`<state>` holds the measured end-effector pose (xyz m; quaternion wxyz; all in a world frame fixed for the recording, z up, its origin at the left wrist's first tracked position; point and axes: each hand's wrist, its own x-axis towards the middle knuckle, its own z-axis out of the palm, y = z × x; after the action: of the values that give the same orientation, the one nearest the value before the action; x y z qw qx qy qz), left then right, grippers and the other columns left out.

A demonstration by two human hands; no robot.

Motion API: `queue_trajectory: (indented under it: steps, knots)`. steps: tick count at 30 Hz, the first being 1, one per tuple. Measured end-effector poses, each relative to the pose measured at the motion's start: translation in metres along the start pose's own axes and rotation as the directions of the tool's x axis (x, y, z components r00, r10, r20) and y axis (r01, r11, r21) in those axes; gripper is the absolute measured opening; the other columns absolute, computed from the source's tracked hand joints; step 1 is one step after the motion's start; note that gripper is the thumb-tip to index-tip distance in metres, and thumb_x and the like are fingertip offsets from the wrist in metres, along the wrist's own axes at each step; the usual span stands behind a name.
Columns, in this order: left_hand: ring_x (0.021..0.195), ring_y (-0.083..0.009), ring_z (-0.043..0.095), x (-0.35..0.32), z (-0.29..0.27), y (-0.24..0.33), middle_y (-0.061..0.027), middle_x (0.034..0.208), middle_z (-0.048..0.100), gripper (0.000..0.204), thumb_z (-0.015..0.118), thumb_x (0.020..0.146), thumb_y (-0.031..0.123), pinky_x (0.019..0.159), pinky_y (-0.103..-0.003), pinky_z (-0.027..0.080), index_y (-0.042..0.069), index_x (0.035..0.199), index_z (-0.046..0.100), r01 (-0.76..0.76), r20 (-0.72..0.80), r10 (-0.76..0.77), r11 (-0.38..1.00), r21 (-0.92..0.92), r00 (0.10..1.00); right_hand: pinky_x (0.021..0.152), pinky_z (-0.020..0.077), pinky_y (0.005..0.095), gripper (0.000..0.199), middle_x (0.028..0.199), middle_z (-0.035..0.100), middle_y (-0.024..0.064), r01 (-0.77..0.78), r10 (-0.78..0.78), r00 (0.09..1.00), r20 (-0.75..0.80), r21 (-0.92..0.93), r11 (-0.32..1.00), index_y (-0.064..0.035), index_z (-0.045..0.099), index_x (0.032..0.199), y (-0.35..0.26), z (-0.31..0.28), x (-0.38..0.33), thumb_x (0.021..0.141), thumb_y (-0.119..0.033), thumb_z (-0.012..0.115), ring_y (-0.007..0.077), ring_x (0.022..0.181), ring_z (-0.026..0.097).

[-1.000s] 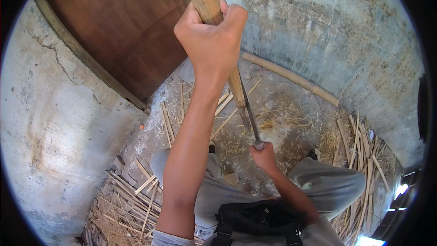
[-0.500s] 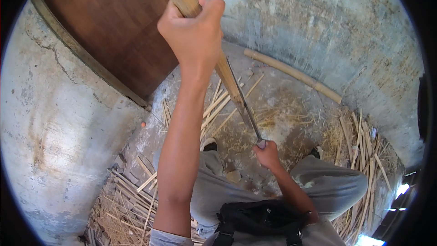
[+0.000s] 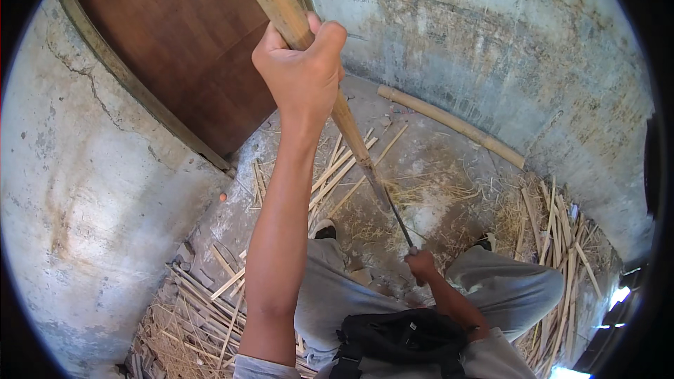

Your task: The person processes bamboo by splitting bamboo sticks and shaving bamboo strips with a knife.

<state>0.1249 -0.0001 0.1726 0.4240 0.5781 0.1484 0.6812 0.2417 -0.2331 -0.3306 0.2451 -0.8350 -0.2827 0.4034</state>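
Observation:
My left hand [image 3: 302,74] is wrapped round a long tan bamboo pole [image 3: 352,133]. The pole slants from the upper left down toward the floor between my legs, and its lower end looks darker and frayed. Low and to the right, my right hand [image 3: 421,264] is closed round the handle of a long, narrow, dark-bladed knife [image 3: 401,223]. The blade points up and left, its far part lying beside the pole's lower end. Whether the edge touches the pole I cannot tell. The fist hides most of the handle.
Split strips [image 3: 340,168] lie ahead on the floor. More strips are heaped on the right [image 3: 558,238] and lower left [image 3: 203,302]. A bamboo length [image 3: 449,125] rests near the back wall [image 3: 484,56]. A brown door [image 3: 168,35] stands at upper left. A black waist bag [image 3: 400,337] hangs at my front.
My right hand has drawn the knife down and slightly right, so less of the blade overlaps the pole. My left hand and the pole have shifted down a little.

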Motion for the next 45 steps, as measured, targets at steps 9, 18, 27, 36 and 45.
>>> queue_trajectory:
  steps: [9, 18, 27, 36, 45]
  knots:
    - [0.037, -0.0067, 0.033, 0.001, 0.004, -0.003, 0.001, 0.052, 0.04, 0.018, 0.063, 0.081, 0.001, 0.035, -0.024, 0.025, 0.007, 0.079, 0.046, 0.091, 0.125, -0.08, 0.992, -0.083, 0.989, 0.041, 0.039, 0.0323, 0.023, 0.052, 0.054, 0.007, 0.153, -0.263, 0.953, 0.148, 0.513, 0.845, -0.0004, 0.055, 0.062, -0.201, -0.11, -0.082, 0.078, -0.012, 0.067, 0.015, 0.041, 0.051]
    - [0.037, -0.0054, 0.031, -0.001, 0.003, 0.006, 0.0017, 0.054, 0.039, 0.017, 0.062, 0.083, 0.004, 0.035, -0.025, 0.023, 0.007, 0.082, 0.045, 0.152, 0.226, -0.115, 0.977, -0.152, 0.967, 0.047, 0.044, 0.0364, 0.019, 0.053, 0.056, 0.0092, 0.21, -0.211, 0.977, -0.031, 0.31, 0.927, 0.0017, 0.058, 0.068, -0.124, -0.046, -0.063, 0.074, -0.014, 0.066, 0.0208, 0.046, 0.057]
    - [0.038, -0.006, 0.033, -0.004, 0.001, 0.007, 0.0004, 0.054, 0.041, 0.017, 0.061, 0.082, 0.001, 0.034, -0.025, 0.024, 0.007, 0.08, 0.045, 0.173, 0.156, -0.154, 0.977, -0.121, 0.976, 0.058, 0.048, 0.0401, 0.028, 0.059, 0.06, 0.0195, 0.264, -0.258, 0.964, -0.057, 0.204, 0.942, 0.0048, 0.063, 0.07, -0.187, -0.107, -0.121, 0.074, -0.022, 0.068, 0.0318, 0.057, 0.062]
    - [0.036, -0.0064, 0.035, -0.009, 0.021, 0.007, 0.0001, 0.052, 0.042, 0.017, 0.06, 0.08, -0.002, 0.034, -0.024, 0.026, 0.007, 0.077, 0.046, 0.043, 0.137, -0.032, 0.996, -0.076, 0.99, 0.052, 0.0454, 0.0405, 0.028, 0.054, 0.058, 0.0171, 0.087, -0.1, 0.995, 0.015, 0.377, 0.922, 0.0057, 0.06, 0.066, -0.194, -0.093, -0.104, 0.076, -0.02, 0.068, 0.0244, 0.051, 0.06]
    - [0.037, -0.0061, 0.035, -0.013, 0.018, 0.003, -0.0001, 0.053, 0.044, 0.019, 0.063, 0.078, -0.003, 0.034, -0.024, 0.026, 0.007, 0.077, 0.046, 0.095, 0.135, -0.081, 0.99, -0.107, 0.988, 0.052, 0.0447, 0.0386, 0.028, 0.054, 0.057, 0.0174, 0.486, -0.445, 0.873, -0.198, 0.279, 0.828, 0.0062, 0.058, 0.064, -0.221, -0.113, -0.134, 0.075, -0.018, 0.067, 0.0279, 0.05, 0.059]
